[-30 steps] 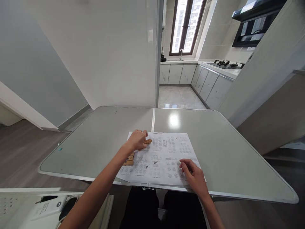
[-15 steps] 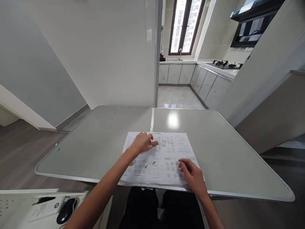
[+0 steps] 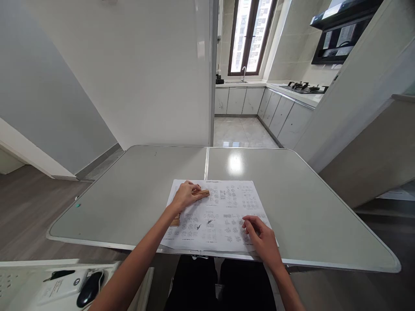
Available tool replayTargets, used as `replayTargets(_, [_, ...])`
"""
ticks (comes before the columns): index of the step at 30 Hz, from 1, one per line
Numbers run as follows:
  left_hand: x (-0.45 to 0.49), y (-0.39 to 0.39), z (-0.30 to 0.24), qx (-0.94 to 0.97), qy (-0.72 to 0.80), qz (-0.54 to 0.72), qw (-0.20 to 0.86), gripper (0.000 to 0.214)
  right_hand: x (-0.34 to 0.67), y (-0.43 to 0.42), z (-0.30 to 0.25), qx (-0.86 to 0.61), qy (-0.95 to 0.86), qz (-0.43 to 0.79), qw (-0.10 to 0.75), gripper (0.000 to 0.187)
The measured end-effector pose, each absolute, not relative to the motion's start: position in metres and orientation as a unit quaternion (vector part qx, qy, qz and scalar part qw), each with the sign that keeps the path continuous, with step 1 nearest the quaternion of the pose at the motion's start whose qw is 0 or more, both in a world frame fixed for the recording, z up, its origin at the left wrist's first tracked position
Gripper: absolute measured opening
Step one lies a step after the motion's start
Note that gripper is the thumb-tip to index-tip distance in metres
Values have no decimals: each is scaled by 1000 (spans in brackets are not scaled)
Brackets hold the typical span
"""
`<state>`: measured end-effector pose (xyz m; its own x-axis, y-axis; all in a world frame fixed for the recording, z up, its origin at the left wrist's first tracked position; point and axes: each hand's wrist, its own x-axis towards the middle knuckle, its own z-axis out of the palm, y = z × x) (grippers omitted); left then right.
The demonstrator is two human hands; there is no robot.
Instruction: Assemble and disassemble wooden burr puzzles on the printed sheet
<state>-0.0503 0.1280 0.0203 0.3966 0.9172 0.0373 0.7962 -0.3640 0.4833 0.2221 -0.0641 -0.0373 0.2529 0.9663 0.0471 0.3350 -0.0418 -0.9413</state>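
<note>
A large white sheet (image 3: 214,235) with printed rows of small patterned figures lies on the table near its front edge. On the sheet's upper left part, my left hand (image 3: 187,194) is closed on a small brown wooden piece (image 3: 203,193), which sticks out to the right of the fingers. A second wooden piece (image 3: 175,221) shows partly beside my left wrist, at the sheet's left side. My right hand (image 3: 260,235) rests at the sheet's lower right, fingers curled with the tips together. Whether anything is between those fingertips is too small to make out.
The grey table (image 3: 311,203) has a pale rim and a seam down its middle. A tiny teal bit (image 3: 78,205) lies at its left edge. At the lower left, a white tray-like surface holds a black mouse (image 3: 90,288) and a white box (image 3: 61,285).
My left hand has moved a little to the left with the wooden piece in it. More of the second wooden piece shows beside the wrist. My right hand stays put.
</note>
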Motion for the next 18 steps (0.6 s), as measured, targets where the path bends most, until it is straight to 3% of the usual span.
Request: replayTargets(18, [43,26,0,854,390,224,260,25,222,-61,-37,-627,-514,336,479,38])
